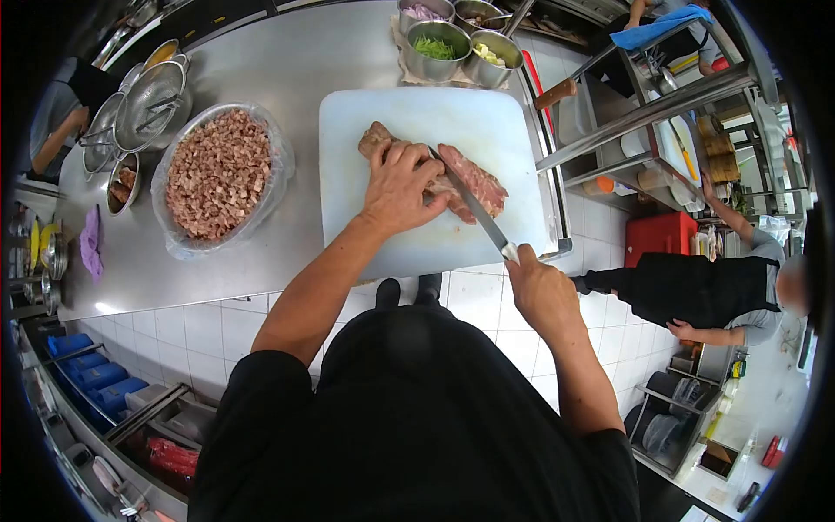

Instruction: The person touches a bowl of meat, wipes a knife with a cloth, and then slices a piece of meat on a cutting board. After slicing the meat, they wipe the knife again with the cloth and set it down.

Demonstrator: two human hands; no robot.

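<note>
Head view, the hands: one pair, apart from each other. Left hand (400,187), at upper centre of the frame: fingers bent and clamped over a long piece of meat (472,181), pinning it to a white cutting board (515,122). Right hand (546,300), right of centre: closed round the handle of a knife (480,215), blade slanting up and left across the meat, tip close to the left fingers. Meat: lying on the board, part under the left hand, part along the blade's right side.

Step in hand, by judgement: slicing the piece lengthwise. A further stroke would call for a firm hold, a steady blade angle and the left fingertips tucked back from the edge.

Surface: one steel bench (174,270). Left of the board, one lined basin (283,165) of diced meat (217,174); upper left, metal strainers (148,100) and a small bowl of brown pieces (123,184); far left, one purple cloth (90,242). Top centre, metal pots, one with green shreds (433,47), one with pale yellow pieces (489,55).

Room: a kitchen, white floor tiles (474,304); blue containers (104,383), lower left; one red box (658,239) and a co-worker in a black apron (696,287), right.
</note>
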